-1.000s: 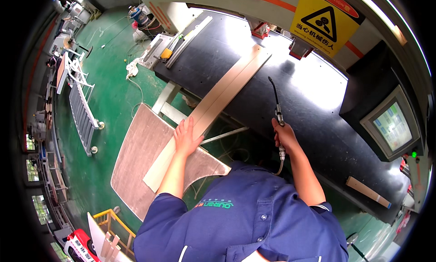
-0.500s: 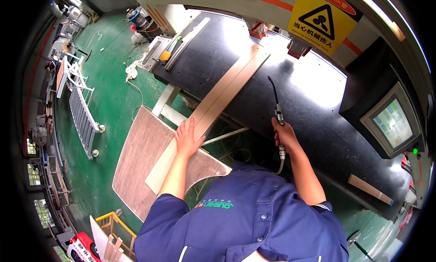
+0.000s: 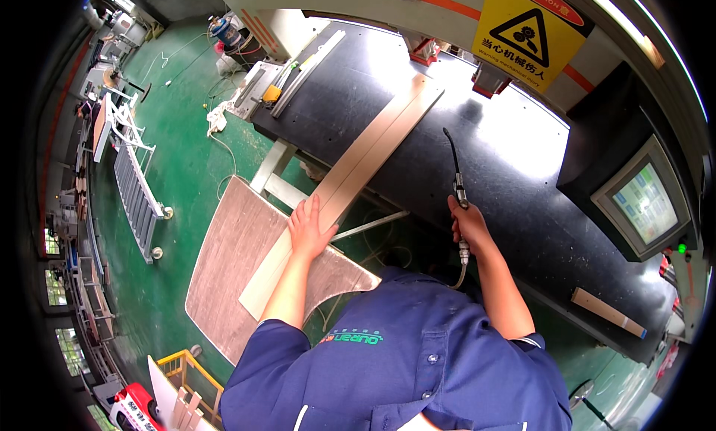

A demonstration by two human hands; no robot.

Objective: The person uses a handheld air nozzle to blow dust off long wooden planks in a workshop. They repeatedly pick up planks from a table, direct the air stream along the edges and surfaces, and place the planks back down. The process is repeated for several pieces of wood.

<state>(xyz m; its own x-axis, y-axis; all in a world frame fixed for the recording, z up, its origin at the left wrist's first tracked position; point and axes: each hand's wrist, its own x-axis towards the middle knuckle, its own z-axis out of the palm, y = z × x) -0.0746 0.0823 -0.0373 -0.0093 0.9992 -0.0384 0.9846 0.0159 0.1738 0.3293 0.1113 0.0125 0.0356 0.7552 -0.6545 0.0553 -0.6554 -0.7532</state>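
Flat on a pair of long light-brown wooden boards (image 3: pixel 363 155) lies my left hand (image 3: pixel 308 228), its fingers stretched out. The boards rest side by side, one end on the black machine table (image 3: pixel 418 181), the other on a brown wood-grain panel (image 3: pixel 235 244). My right hand (image 3: pixel 470 226) is wrapped round an air blow gun (image 3: pixel 458 181), whose thin black nozzle points away from me over the table. A hose runs down from the gun's lower end toward my body.
A machine beam with a yellow warning sign (image 3: pixel 531 39) spans the far side. A control screen (image 3: pixel 643 200) stands at right, above a short wooden strip (image 3: pixel 608 311). Metal bars (image 3: pixel 309 73) lie at the table's far left. A wheeled rack (image 3: pixel 138 196) stands on the green floor.
The blow gun's nozzle has shifted very slightly right and toward me. My left hand and the boards stay in place.
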